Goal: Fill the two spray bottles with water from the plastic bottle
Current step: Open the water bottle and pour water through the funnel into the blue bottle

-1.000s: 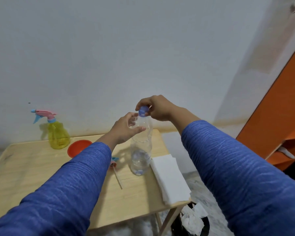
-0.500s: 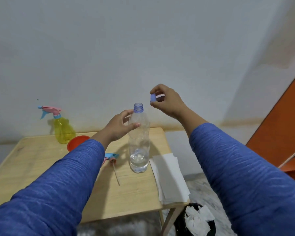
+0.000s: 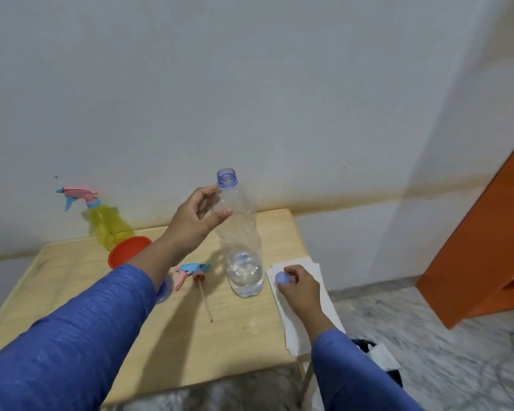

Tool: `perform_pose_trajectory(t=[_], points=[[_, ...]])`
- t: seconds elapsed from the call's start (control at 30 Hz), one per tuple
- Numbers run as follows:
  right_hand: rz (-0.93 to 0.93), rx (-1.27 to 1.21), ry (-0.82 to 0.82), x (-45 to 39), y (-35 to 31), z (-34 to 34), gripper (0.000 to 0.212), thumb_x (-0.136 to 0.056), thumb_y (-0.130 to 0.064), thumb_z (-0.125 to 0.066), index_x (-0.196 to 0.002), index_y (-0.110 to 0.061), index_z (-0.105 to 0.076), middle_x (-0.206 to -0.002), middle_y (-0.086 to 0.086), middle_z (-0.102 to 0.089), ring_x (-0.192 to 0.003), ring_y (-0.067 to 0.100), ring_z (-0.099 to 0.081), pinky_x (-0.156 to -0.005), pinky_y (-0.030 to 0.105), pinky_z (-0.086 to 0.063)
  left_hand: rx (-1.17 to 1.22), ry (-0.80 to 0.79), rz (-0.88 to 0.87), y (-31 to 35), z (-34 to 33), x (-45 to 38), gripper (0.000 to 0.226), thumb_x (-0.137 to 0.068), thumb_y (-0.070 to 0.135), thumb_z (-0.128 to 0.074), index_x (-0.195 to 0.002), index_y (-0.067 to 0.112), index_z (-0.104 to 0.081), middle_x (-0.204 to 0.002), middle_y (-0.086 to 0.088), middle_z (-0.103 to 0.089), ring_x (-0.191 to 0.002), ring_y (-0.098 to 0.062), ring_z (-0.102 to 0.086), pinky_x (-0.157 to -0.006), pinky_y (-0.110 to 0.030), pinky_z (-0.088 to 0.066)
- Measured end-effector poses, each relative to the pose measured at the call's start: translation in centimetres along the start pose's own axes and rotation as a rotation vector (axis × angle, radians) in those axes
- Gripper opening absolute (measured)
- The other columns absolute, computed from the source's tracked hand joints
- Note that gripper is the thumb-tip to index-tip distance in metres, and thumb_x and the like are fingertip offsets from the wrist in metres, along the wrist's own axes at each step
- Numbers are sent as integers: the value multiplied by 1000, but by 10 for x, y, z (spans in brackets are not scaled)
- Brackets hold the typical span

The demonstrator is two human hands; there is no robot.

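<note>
Head view: uncapped plastic bottle (image 3: 244, 241), a little water in its base, upright on the wooden bench (image 3: 72, 280), left hand (image 3: 195, 221) curled round its shoulder; right hand (image 3: 298, 287) pinching the blue cap (image 3: 282, 277) over white paper (image 3: 303, 318); yellow spray bottle (image 3: 107, 225) by the wall; loose spray head (image 3: 190, 272) beside the plastic bottle.

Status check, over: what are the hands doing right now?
Left hand grips plastic bottle, cap off. Right hand holds cap over napkin. Nothing blocking.
</note>
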State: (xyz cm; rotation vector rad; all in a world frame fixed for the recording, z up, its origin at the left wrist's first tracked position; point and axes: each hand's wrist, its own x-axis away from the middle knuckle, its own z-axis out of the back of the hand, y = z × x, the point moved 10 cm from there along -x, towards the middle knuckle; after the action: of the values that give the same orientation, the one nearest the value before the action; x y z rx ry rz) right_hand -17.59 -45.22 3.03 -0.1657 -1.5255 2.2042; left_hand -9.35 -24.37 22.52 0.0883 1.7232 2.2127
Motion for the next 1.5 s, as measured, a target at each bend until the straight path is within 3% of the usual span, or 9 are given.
perform_pose_trajectory(t=[0.23,0.33,0.5,0.67,0.8,1.03,1.2,1.33,1.5], points=[[68,351,-25,2,31,-22,53,-80,-15,-62,-131,-17,-50,-128,10,-53,-117,26,-49,-92,24,-37,50,9,-6,0,-1,3,51,-84,12,-64,-131,15,-44,-136,2,-49,-126,-2,-45,-104,-22,-38],[270,185,-17,11,-25,-22,68,-77,-21,-64,-139,-21,-39,-142,-1,-41,-131,13,-36,-104,21,-28,72,7,-6,0,-1,3,51,-84,12,-65,-131,14,-45,-137,2,-50,-126,-2,-46,-106,-25,-38],[514,-185,21,27,-140,-20,96,-71,-37,-73,-134,-64,-5,-138,-12,-34,-126,7,-41,-98,14,-35,123,19,-19,-1,-1,5,52,-79,14,-68,-127,18,-48,-136,2,-51,-126,-1,-45,-102,-16,-40],[656,-136,11,26,-181,-36,108,-67,-30,-80,-135,-61,-2,-139,-5,-32,-127,4,-37,-95,-4,-26,177,26,-23,-2,-2,8,50,-84,7,-65,-126,27,-46,-133,8,-50,-127,0,-43,-104,-15,-36],[654,-100,-28,15,-182,-47,112,-64,-21,-85,-132,-60,-6,-131,-5,-39,-119,5,-44,-88,-3,-31,167,30,-10,-4,2,9,55,-86,12,-63,-137,21,-41,-134,11,-46,-128,0,-39,-108,-20,-32],[811,67,-175,24,-221,-93,107,-63,-14,-84,-138,-48,-15,-102,4,-43,-92,-5,-48,-82,-3,-33,79,562,19,-45,61,71,38,-95,26,-51,-132,21,-46,-123,10,-54,-111,0,-54,-84,-4,-42],[852,190,-292,34,-247,-118,110,-63,-12,-82,-130,-60,-10,-105,5,-41,-84,3,-51,-79,5,-38,9,708,235,-128,84,139,11,-95,25,-51,-104,24,-57,-97,11,-63,-92,-9,-64,-81,-36,-55],[886,358,-399,43,-262,-143,110,-63,-13,-82,-131,-62,-10,-104,6,-40,-81,6,-49,-75,8,-41,-78,782,425,-180,114,156,35,-86,33,-62,-117,21,-49,-116,4,-56,-107,-14,-56,-87,-31,-48],[883,581,-469,48,-265,-154,112,-63,-17,-83,-135,-60,-9,-101,6,-40,-76,14,-52,-70,18,-43,-135,725,394,-195,137,129,71,-74,29,-76,-134,16,-40,-130,1,-48,-120,-18,-47,-85,-22,-34]])
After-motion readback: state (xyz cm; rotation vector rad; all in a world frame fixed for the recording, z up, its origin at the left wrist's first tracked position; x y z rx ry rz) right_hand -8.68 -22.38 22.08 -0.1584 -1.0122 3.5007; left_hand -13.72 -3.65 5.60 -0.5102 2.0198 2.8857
